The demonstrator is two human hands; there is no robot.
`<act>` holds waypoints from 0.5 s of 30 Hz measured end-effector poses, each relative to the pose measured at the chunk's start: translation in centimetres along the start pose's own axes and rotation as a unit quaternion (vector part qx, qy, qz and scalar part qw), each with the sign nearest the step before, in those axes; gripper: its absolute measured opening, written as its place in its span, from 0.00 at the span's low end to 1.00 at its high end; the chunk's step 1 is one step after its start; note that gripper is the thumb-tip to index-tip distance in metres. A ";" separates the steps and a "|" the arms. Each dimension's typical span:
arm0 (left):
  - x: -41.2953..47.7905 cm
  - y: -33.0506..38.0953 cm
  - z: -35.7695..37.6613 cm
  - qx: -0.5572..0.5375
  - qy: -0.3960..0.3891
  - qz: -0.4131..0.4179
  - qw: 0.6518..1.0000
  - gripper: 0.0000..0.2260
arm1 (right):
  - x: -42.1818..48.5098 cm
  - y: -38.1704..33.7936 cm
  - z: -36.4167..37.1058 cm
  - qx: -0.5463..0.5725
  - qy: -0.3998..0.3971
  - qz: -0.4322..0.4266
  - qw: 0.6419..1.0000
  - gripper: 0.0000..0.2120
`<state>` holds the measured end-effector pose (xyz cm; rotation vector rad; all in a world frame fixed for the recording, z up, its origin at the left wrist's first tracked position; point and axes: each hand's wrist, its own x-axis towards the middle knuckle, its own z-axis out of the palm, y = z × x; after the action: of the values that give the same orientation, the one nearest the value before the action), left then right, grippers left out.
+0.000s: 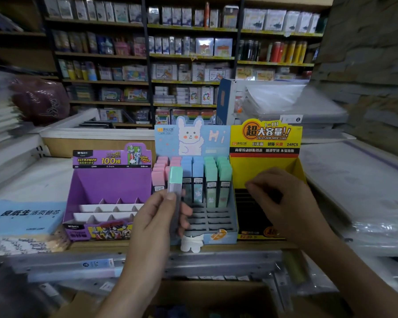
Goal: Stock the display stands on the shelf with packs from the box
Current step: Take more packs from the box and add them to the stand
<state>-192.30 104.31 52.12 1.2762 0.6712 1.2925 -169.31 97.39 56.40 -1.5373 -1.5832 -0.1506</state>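
Observation:
Three display stands sit side by side on the shelf: a purple one (108, 180) with white dividers and no packs, a light blue rabbit one (193, 138) holding several pink, blue and green packs in its back rows, and a yellow one (265, 166) with a black insert. My left hand (156, 216) is shut on a slim pack with a mint green cap (175, 180), held upright in front of the blue stand. My right hand (278, 200) hovers over the yellow stand's black insert, fingers curled; whether it holds anything is hidden. The brown box (207, 299) lies below, at the bottom edge.
Stacks of plastic-wrapped paper goods flank the stands on both sides, with a blue pad pack (25, 216) at the left. Wrapped items hang under the shelf's front edge. Stocked stationery shelves (189, 58) fill the background.

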 end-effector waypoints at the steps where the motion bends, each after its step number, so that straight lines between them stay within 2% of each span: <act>1: 0.1 0.0 0.1 0.001 0.001 -0.007 1.000 0.15 | -0.8 0.6 -0.4 -0.016 -0.006 0.001 1.000 0.03; 5: 0.5 0.0 1.0 -0.003 0.013 -0.030 0.999 0.18 | -3.4 2.6 -1.0 -0.089 -0.030 0.006 0.996 0.05; 8: 0.6 0.1 1.9 -0.029 0.017 -0.037 0.999 0.19 | -4.3 3.2 -0.9 -0.104 -0.061 0.027 0.992 0.11; 14: 0.4 0.2 2.7 -0.038 -0.015 -0.010 0.999 0.02 | -4.6 3.1 -0.6 -0.102 -0.052 0.054 0.992 0.13; 15: 0.5 0.1 2.7 -0.034 -0.020 -0.003 0.999 0.04 | -4.7 3.1 -0.6 -0.099 -0.048 0.058 0.992 0.14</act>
<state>-189.72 103.93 53.06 1.2409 0.5983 1.2718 -167.22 94.25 52.22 -1.8094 -1.5867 -0.1769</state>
